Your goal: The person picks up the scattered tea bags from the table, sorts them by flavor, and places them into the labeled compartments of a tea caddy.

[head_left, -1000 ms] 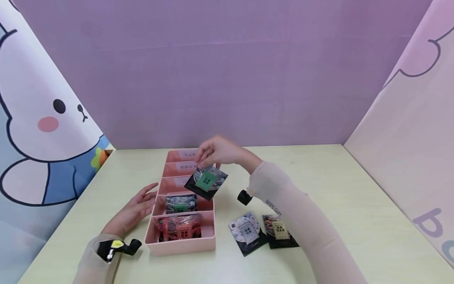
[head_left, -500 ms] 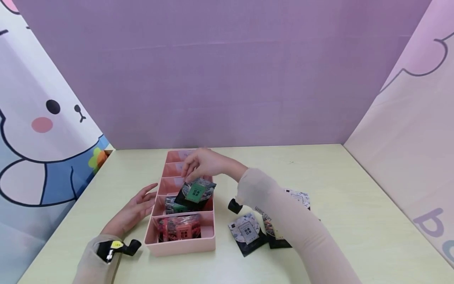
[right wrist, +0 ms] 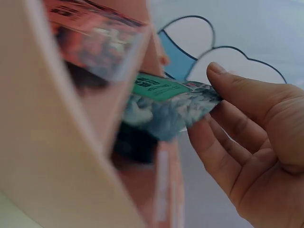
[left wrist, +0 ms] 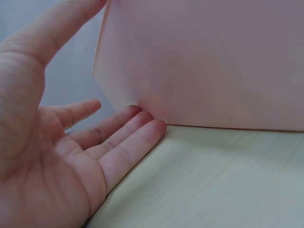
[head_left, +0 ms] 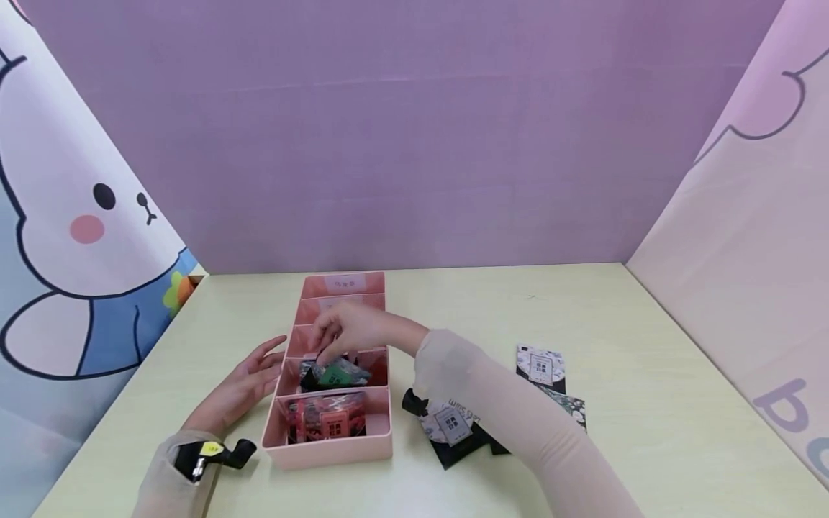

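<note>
A long pink compartment box (head_left: pixel 333 455) stands left of centre in the head view. My right hand (head_left: pixel 352 332) reaches over it and pinches a tea sachet with a green label (right wrist: pixel 161 90) by its edge. That sachet tilts into the second compartment from the front, where a similar sachet stood earlier; the overlap hides their edges. Red sachets (head_left: pixel 330 417) stand in the front compartment. My left hand (head_left: pixel 245 385) lies at the box's left side. In the left wrist view, its straight fingers (left wrist: pixel 135 147) touch the box wall near the table.
Right of the box lie a sachet with a grey label (head_left: pixel 453 424), a pale-patterned sachet (head_left: pixel 540 365) and a partly covered sachet (head_left: pixel 575 409). My right sleeve (head_left: pixel 518 432) hides part of this group. A purple wall (head_left: pixel 421 144) rises behind the table.
My right hand has moved down and left, lowering the green-label sachet from above the box into the second compartment from the front. The left hand has stayed at the box's side.
</note>
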